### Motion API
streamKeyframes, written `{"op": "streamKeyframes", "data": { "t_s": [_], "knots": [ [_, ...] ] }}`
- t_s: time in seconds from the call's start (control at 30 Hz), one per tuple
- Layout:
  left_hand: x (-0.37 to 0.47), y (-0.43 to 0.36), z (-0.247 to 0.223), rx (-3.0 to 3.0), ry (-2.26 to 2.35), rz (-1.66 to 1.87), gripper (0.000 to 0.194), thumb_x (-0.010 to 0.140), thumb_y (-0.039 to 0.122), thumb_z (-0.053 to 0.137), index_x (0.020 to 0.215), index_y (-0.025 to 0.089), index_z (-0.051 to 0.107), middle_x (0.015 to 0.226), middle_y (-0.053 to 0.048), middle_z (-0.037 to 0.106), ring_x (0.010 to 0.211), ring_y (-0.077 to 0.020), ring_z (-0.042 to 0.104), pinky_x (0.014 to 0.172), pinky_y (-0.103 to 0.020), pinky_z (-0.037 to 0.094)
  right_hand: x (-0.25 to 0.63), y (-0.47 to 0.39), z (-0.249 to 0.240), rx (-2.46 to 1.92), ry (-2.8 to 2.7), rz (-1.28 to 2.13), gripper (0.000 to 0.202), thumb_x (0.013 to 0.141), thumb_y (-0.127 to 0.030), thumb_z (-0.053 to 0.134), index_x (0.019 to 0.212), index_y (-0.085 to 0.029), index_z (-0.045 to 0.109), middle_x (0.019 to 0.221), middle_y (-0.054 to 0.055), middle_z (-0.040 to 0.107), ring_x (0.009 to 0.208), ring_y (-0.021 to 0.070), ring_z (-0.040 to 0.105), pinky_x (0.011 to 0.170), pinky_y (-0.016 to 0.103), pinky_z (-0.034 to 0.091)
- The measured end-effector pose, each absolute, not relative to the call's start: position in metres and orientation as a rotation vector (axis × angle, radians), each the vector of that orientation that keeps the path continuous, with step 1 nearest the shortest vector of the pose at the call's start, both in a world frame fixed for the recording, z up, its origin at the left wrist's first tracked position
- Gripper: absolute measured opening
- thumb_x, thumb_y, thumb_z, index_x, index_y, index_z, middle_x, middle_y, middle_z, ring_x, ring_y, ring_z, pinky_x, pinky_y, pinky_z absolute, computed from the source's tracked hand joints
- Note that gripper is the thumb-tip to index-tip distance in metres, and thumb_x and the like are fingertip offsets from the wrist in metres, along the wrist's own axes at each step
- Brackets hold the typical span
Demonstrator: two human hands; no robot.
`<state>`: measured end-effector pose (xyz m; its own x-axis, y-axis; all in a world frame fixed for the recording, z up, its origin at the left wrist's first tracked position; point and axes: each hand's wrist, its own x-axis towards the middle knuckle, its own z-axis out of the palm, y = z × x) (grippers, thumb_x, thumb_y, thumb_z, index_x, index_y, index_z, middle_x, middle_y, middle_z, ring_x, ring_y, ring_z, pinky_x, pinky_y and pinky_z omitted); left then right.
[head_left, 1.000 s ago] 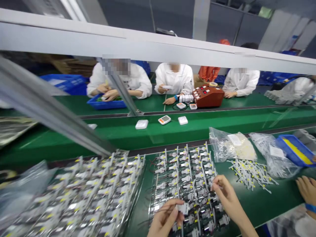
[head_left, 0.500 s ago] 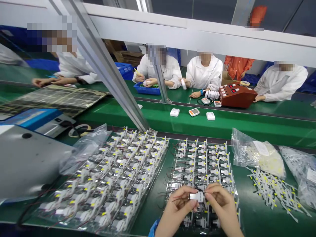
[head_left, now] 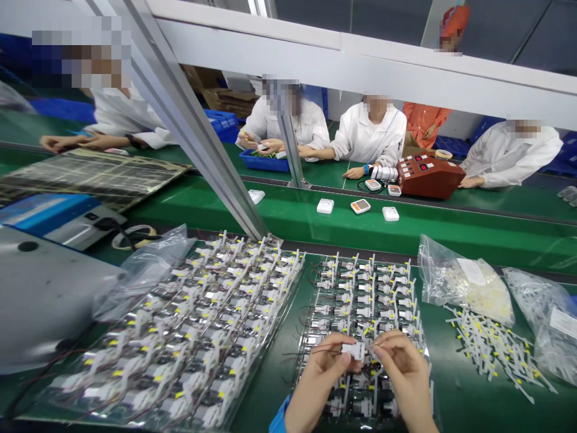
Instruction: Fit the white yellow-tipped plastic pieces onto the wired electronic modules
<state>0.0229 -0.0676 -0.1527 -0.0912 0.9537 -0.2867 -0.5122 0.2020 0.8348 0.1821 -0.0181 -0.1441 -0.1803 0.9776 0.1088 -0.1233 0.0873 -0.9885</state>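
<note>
Near the bottom centre, my left hand (head_left: 321, 371) pinches a small white part (head_left: 353, 350) with thin dark wires trailing to its left. My right hand (head_left: 402, 368) is closed at the part's right end, its fingertips together on something too small to make out. Both hands are above the right-hand clear tray (head_left: 322, 299), which bears rows of small motor-like parts with white strips and yellow tips. A wider clear tray (head_left: 270, 337) of similar parts lies to the left. Loose white strips with yellow ends (head_left: 493, 349) are heaped on the right of the green table.
Clear bags (head_left: 469, 279) lie at the right, a grey and blue machine (head_left: 49, 288) at the left. A metal post (head_left: 211, 138) rises beyond the trays. White devices (head_left: 325, 206) rest on a green belt (head_left: 288, 207). People in white sit across it.
The view has shifted slightly. The white devices on the belt have moved right relative to the post. Across the belt, one person's arm now reaches left towards a neighbour. My hands still hold the part.
</note>
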Motion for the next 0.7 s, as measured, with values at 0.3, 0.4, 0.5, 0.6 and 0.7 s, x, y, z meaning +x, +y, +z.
{"op": "streamKeyframes", "data": {
  "t_s": [0.3, 0.4, 0.5, 0.6, 0.7],
  "knots": [
    [0.027, -0.066, -0.151, 0.475, 0.892, 1.32, 0.034, 0.07, 0.047, 0.08, 0.09, 0.02, 0.073, 0.104, -0.01, 0.071, 0.094, -0.024, 0.064, 0.08, -0.035, 0.052, 0.198, -0.026, -0.139, -0.731, -1.861, 0.923, 0.036, 0.085, -0.002, 0.061, 0.105, -0.032, 0.07, 0.096, 0.007, 0.072, 0.087, 0.0223, 0.069, 0.076, 0.033, 0.055],
    [0.027, -0.067, -0.152, 0.435, 0.887, 1.318, 0.037, 0.068, 0.049, 0.081, 0.09, 0.02, 0.073, 0.096, -0.009, 0.074, 0.087, -0.0219, 0.066, 0.083, -0.035, 0.049, 0.198, -0.026, -0.137, -0.776, -1.815, 0.96, 0.027, 0.085, -0.009, 0.064, 0.1, -0.031, 0.07, 0.092, 0.007, 0.072, 0.084, 0.0231, 0.069, 0.074, 0.033, 0.055],
    [0.025, -0.068, -0.155, 0.498, 0.916, 1.352, 0.037, 0.068, 0.05, 0.081, 0.088, 0.02, 0.073, 0.095, -0.009, 0.074, 0.096, -0.025, 0.066, 0.089, -0.036, 0.046, 0.194, -0.024, -0.137, -0.959, -1.644, 1.175, 0.01, 0.09, -0.029, 0.063, 0.082, -0.025, 0.069, 0.081, 0.006, 0.069, 0.077, 0.022, 0.066, 0.07, 0.032, 0.052],
    [0.022, -0.068, -0.154, 0.609, 0.974, 1.371, 0.036, 0.068, 0.049, 0.08, 0.087, 0.019, 0.074, 0.094, -0.009, 0.073, 0.096, -0.0265, 0.066, 0.088, -0.037, 0.047, 0.189, -0.022, -0.14, -1.065, -1.507, 1.644, 0.037, 0.09, -0.05, 0.058, 0.069, -0.021, 0.064, 0.067, 0.003, 0.064, 0.066, 0.0185, 0.062, 0.065, 0.029, 0.048],
    [0.019, -0.068, -0.151, 0.682, 0.986, 1.351, 0.034, 0.068, 0.047, 0.081, 0.085, 0.019, 0.075, 0.091, -0.008, 0.073, 0.09, -0.0252, 0.067, 0.083, -0.035, 0.05, 0.186, -0.024, -0.143, -0.997, -1.256, 2.064, 0.042, 0.083, -0.059, 0.063, 0.068, -0.019, 0.062, 0.063, 0.001, 0.063, 0.059, 0.0149, 0.06, 0.063, 0.026, 0.046]
  ]
}}
